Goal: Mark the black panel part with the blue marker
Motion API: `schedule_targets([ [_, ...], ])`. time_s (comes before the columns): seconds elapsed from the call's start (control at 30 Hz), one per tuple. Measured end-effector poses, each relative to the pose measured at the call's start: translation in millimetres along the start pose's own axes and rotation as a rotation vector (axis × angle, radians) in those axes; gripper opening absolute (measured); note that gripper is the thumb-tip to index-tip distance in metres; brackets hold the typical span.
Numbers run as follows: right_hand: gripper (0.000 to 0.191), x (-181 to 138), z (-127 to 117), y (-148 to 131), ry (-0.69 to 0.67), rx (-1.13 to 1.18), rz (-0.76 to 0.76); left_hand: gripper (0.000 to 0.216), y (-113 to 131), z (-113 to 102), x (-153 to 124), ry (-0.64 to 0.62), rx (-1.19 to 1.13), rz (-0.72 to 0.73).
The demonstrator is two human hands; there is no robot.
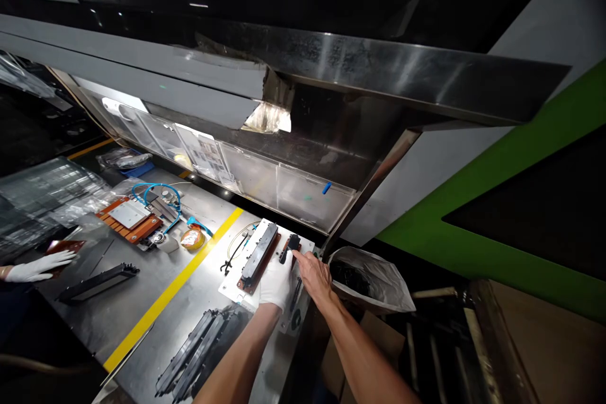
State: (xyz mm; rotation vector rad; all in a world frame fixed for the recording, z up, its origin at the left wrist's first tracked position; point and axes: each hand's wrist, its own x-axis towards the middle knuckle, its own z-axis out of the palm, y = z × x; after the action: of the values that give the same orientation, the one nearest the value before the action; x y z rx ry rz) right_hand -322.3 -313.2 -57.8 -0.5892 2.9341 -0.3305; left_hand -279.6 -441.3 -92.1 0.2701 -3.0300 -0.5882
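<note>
The right hand [315, 274], bare, reaches onto the white plate [231, 290] with its forefinger stretched out to the small black part [290, 246] at the plate's far right; the fingertip touches or nearly touches it, so this grip is open, pressing or nudging rather than clasping. The left hand [275, 284], in a white glove, lies flat on the plate just beside the right one, palm down and holding nothing, likely steadying the plate so it does not slide under the push. Just left of both hands, the long black bar [259, 254] sits lengthwise on the plate over a copper-coloured strip, seemingly seated there to be kept aligned. Black wires [231, 255] trail off the plate's left edge. Nearer than the plate, a stack of like bars [199, 353] waits on the steel table [142, 303], within easy reach. Right of the plate, a silver bag [374, 281] gapes open beside the table edge. Left of the plate runs a yellow stripe [175, 290], and well beyond it another person's gloved hand [40, 267] rests near an orange block [129, 218] with blue cable [156, 192].
</note>
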Motion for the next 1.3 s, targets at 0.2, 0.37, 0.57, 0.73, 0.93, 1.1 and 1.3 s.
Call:
schedule_targets([
  [0.2, 0.046, -10.6, 6.9, 0.6, 0.05, 0.061, 0.035, 0.049, -6.7, 5.6, -11.7, 0.05, -0.011, -0.003],
  [0.37, 0.045, -39.6, 5.7, -7.3, 0.03, 0.087, -0.015, 0.039, -38.4, 22.4, -58.1, 0.297, 0.148, 0.177],
  [0.57, 0.043, -67.2, 15.8, -23.2, -0.039, 0.109, -0.071, 0.04, -55.6, 25.9, -85.8, 0.317, 0.263, 0.24],
  [0.73, 0.043, -70.0, 17.7, -27.3, -0.048, 0.094, -0.102, 0.04, -52.9, 31.6, -78.7, 0.291, 0.152, 0.195],
  [0.93, 0.042, -68.6, 14.2, -28.5, -0.047, 0.092, -0.091, 0.042, -55.0, 38.4, -74.3, 0.2, 0.074, 0.151],
  [1.1, 0.041, -64.9, 12.2, -31.0, -0.055, 0.098, -0.066, 0.047, -48.6, 27.4, -66.9, 0.085, 0.076, 0.081],
  [1.3, 0.041, -62.0, 10.9, -31.5, -0.045, 0.095, -0.057, 0.05, -42.1, 17.0, -62.7, 0.032, 0.057, 0.081],
])
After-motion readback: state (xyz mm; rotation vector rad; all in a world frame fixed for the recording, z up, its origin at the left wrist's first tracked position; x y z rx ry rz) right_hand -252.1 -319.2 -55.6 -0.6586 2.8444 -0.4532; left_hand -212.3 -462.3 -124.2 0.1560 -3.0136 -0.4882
